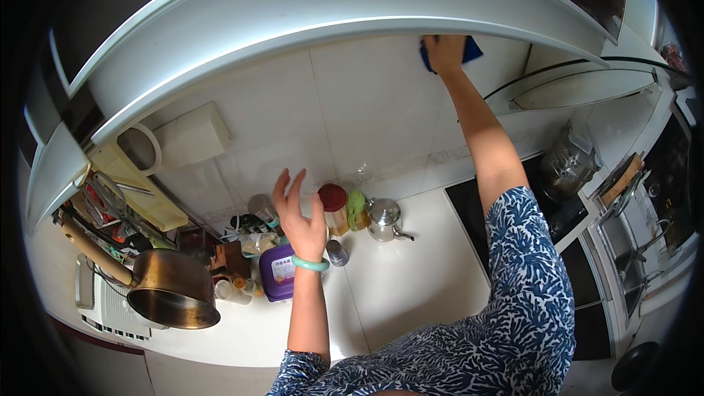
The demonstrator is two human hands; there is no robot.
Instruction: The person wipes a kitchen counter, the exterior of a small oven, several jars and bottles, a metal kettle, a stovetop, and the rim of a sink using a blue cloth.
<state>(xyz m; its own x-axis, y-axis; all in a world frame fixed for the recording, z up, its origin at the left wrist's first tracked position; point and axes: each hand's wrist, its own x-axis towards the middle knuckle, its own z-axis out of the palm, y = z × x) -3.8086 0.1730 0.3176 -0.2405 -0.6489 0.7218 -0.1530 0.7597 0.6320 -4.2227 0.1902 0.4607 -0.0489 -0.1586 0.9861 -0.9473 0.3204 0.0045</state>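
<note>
My right hand (446,54) reaches up to the tiled wall (379,104), pressing a dark blue cloth (472,50) against it just under the wall cabinet. Part of the cloth is hidden beneath the hand. Fingers spread and holding nothing, my left hand (300,220) is raised over the counter, with a green bangle (311,264) on its wrist. Around it in the picture are a jar with a dark red lid (333,198), a green-topped bottle (357,210), a purple-lidded container (275,272) and a small dark-capped jar (336,253).
A metal pot with a spout (385,219) stands on the counter (407,280). At left, a copper-coloured saucepan (173,289) hangs by its wooden handle. The cabinet's lower edge (352,27) juts overhead. Right are a black cooktop (467,214) and a glass pot (566,168).
</note>
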